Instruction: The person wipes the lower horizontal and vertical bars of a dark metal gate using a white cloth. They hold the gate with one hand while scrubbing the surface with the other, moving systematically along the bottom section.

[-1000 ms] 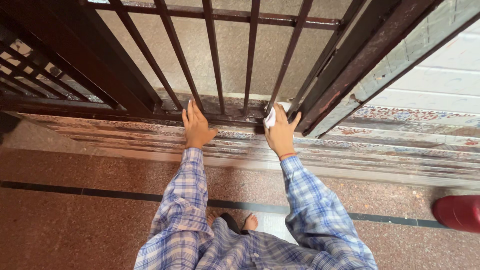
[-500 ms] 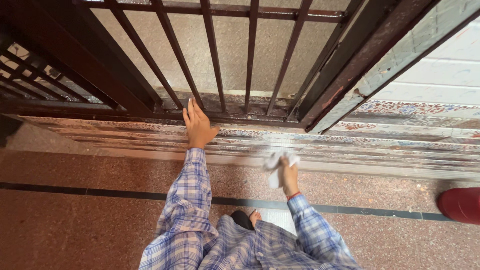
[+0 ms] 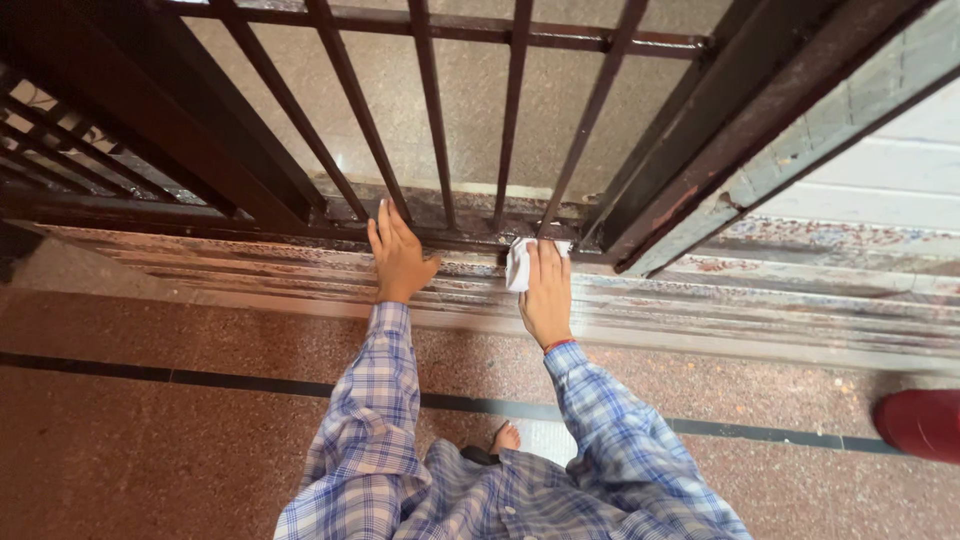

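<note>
A single head camera looks steeply down and forward from above the person's own arms. It faces a dark metal gate [image 3: 430, 130] and the tiled sill [image 3: 700, 300] beneath it, close enough that the bars fill the upper half. The speckled floor [image 3: 150, 420] fills the lower half, with the sleeves entering from the bottom edge. No second view shares the scene.

place: home entrance | cues: iron grille gate [image 3: 430, 110], patterned tile sill [image 3: 800, 300], terrazzo floor [image 3: 150, 450]
</note>
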